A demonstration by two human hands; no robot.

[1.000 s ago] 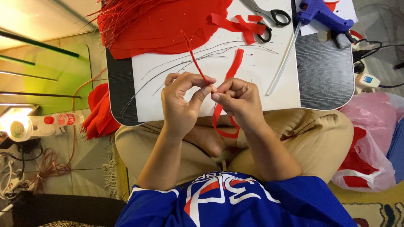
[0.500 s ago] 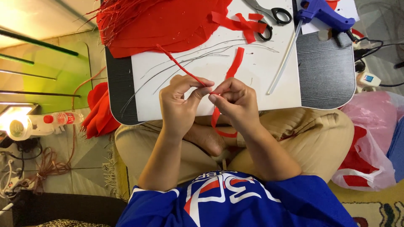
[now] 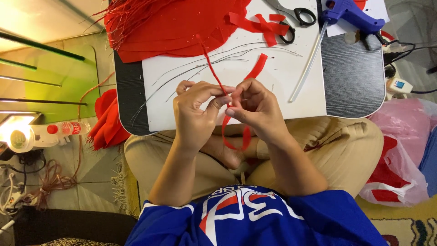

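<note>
- Left hand (image 3: 196, 111): fingers pinched on thin red-wrapped wire stem (image 3: 210, 64), above near edge of worktop (image 3: 355, 77).
- Right hand (image 3: 255, 107): fingertips gripping long red ribbon strip (image 3: 236, 132), touching stem; strip looping down over lap.
- Bare grey wires (image 3: 218, 61): on white sheet (image 3: 277, 86), mid-worktop.
- Red felt pile (image 3: 168, 23): far left corner.
- Black-handled scissors (image 3: 296, 16), blue glue gun (image 3: 353, 13): far edge, right.

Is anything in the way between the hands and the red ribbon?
No. The left hand and right hand already pinch the red ribbon and the wrapped wire where their fingertips meet. Scissors and glue gun lie farther away on the table.
</note>
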